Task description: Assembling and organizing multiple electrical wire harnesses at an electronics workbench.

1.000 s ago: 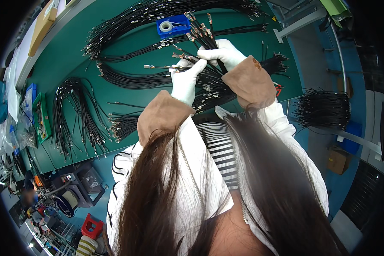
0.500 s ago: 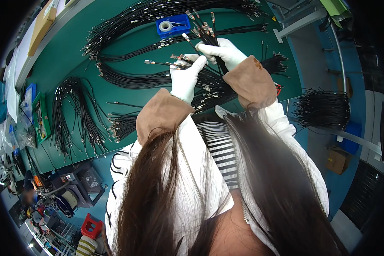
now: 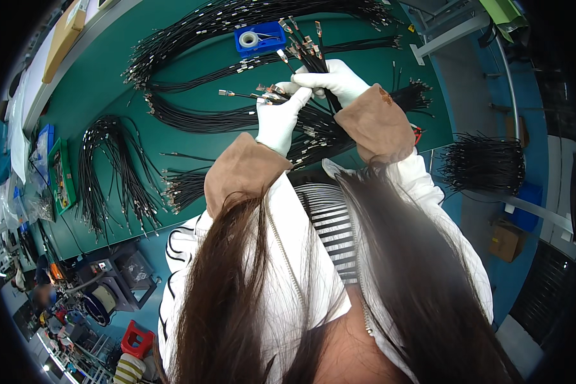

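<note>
Both my hands wear white gloves and meet above the green table. My left hand (image 3: pixel 279 120) is closed round several black cables, whose metal end terminals (image 3: pixel 270 94) stick out to its left. A bunch of black cables (image 3: pixel 312 63) stands upright in my right hand (image 3: pixel 340 83), which is closed round it, terminals pointing away from me. One cable with a pale terminal (image 3: pixel 282 55) leans out between the two hands, near my right thumb and finger. More black cables (image 3: pixel 320 137) lie beneath my hands. The fingertips partly hide one another.
Long bundles of black cables (image 3: pixel 198 29) curve across the far side of the green table (image 3: pixel 118 102). A blue tray (image 3: pixel 260 38) holds a white roll. Another bundle (image 3: pixel 112 166) lies at left beside a green bin (image 3: pixel 62 176). Cables (image 3: pixel 483 163) hang off right.
My right fingers have shifted slightly left toward the left hand's fingertips. The single cable between the hands has moved a little right. Both hands keep their bunches.
</note>
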`<state>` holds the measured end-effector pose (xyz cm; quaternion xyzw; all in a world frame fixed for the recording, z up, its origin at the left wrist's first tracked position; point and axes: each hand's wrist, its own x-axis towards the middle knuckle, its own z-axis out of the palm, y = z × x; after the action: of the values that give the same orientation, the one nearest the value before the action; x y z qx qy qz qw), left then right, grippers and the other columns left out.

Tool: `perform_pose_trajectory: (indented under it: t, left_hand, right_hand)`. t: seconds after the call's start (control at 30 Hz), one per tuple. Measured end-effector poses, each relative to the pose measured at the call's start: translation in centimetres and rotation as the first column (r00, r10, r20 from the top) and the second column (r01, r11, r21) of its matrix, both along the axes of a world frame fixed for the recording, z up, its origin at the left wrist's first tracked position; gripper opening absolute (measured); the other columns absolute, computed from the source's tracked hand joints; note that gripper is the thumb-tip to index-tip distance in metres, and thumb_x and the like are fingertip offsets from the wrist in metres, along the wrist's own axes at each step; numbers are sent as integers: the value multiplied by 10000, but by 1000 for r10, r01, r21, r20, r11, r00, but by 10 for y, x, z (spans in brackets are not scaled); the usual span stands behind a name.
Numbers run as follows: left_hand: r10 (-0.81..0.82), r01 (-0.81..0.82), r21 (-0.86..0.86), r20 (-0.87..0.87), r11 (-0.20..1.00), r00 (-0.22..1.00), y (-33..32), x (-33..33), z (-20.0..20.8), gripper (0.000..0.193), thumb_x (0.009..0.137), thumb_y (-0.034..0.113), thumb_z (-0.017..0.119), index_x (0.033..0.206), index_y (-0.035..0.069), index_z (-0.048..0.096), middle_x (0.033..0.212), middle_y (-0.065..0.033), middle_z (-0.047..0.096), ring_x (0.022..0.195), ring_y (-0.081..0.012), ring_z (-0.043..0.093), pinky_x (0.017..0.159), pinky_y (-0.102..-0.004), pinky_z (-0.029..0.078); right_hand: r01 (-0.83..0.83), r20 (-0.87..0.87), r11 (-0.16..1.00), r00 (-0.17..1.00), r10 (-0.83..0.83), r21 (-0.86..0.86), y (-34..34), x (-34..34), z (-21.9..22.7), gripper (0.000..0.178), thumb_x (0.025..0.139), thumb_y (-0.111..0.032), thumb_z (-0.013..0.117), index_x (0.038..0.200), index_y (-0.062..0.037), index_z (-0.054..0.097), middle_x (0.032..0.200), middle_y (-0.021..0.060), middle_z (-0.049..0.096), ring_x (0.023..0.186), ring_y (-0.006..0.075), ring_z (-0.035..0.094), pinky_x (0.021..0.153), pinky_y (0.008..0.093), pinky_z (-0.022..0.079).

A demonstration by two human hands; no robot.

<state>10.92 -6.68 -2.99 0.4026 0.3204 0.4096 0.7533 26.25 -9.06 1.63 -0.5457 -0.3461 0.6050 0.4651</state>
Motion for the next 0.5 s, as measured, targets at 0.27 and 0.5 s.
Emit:
perform_pose_trajectory:
  t: [0.27, 0.5]
  left_hand:
    - [-115, 115, 7, 72, 993, 991, 2, 1, -9, 57, 797, 18, 696, 837, -6, 664, 794, -40, 661, 703, -93, 588, 637, -235, 455]
    - [-119, 123, -32, 102, 992, 988, 1, 1, -12, 80, 807, 27, 684, 876, -13, 675, 808, -44, 667, 726, -96, 596, 656, -231, 458]
  right_hand:
    - [-23, 86, 1000, 996, 23, 0, -3, 5, 0, 236, 767, -220, 753, 857, -11, 693, 692, -4, 623, 561, 33, 444, 514, 191, 322]
    - [-11, 105, 1000, 994, 10, 10, -2, 3, 4, 205, 734, -196, 777, 788, -19, 690, 670, 4, 619, 547, 41, 456, 508, 191, 329]
